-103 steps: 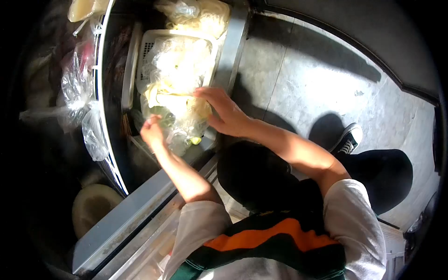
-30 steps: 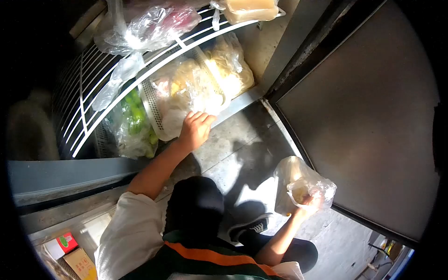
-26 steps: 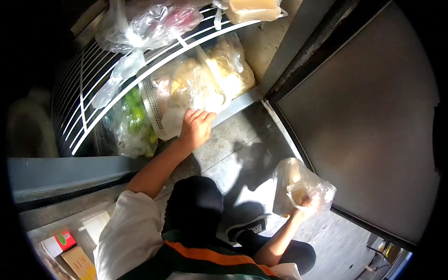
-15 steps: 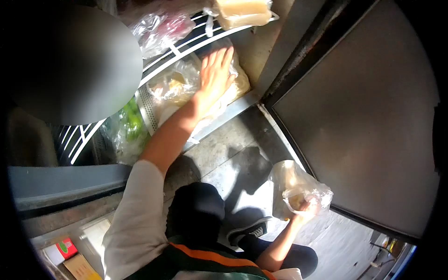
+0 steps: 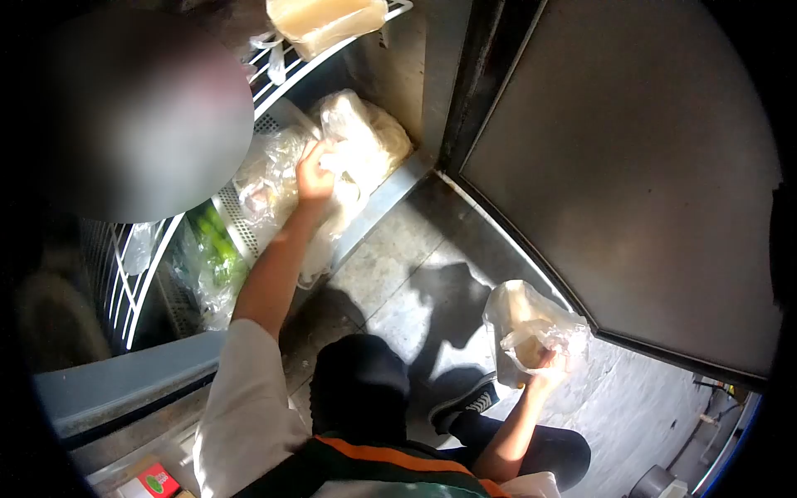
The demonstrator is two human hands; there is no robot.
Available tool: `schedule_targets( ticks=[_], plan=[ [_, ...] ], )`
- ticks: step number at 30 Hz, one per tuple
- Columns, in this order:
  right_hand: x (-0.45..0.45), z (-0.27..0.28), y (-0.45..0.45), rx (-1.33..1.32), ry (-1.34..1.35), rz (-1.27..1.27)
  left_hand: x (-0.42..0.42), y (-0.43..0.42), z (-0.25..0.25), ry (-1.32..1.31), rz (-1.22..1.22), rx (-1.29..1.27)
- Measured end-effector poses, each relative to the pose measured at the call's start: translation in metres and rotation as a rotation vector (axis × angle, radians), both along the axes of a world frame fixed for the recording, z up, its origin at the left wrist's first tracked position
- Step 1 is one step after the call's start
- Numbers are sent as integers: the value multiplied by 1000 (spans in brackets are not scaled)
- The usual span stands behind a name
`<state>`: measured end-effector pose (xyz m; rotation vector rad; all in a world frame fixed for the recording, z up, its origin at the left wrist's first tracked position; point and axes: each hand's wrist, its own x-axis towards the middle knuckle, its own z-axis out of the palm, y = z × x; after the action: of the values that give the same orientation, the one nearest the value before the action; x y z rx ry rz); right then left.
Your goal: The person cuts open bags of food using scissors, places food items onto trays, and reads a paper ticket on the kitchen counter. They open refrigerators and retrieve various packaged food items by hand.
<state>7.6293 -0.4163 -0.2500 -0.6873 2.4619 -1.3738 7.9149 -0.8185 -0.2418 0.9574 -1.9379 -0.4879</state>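
Observation:
My left hand (image 5: 315,173) is inside the cabinet, fingers curled on a clear plastic bag (image 5: 365,141) of pale contents on the bottom level. Beside it lies another crumpled clear bag (image 5: 270,170), its contents hard to make out. My right hand (image 5: 548,371) grips a clear plastic bag (image 5: 521,311) by its gathered top, above the floor near the door. Something pale shows inside that bag. A bag of green vegetables (image 5: 217,249) rests further left on the bottom level.
A white wire shelf (image 5: 290,79) carries a wrapped pale block (image 5: 328,21) above my left hand. The dark cabinet door (image 5: 623,183) stands open on the right. My shoe (image 5: 465,402) is on the tiled floor (image 5: 390,249). A red box (image 5: 156,481) sits at lower left.
My left hand was spread flat on the bags and is now drawn back, fingers closed on the plastic. The pale-filled bag is more exposed. My right hand keeps its bag.

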Motion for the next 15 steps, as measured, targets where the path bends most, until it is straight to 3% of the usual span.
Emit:
schedule_targets(
  ticks=[3,5,6,8,9,11,12,13,15],
  plan=[
    [9,11,-11,-56,60,-120,5,17,-12,175,27,2],
    [0,-1,-2,-2,191,14,21,23,-16,1066,-287,652],
    [-4,-7,2,16,233,60,23,36,-13,1063,-282,658],
    [-9,-20,3,-49,84,-36,17,67,25,1338,-393,942],
    [0,-8,-6,-52,77,-35,12,74,38,1331,-391,940],
    [23,25,-31,-101,-19,-101,6,86,53,1428,-615,738],
    [18,17,-30,-102,-24,-95,6,90,58,1425,-610,734],
    [10,-1,-29,-386,-191,-204,9,93,61,1440,-524,793],
    [3,-12,-27,-672,-368,-305,21,91,58,1451,-433,841]
  ],
)
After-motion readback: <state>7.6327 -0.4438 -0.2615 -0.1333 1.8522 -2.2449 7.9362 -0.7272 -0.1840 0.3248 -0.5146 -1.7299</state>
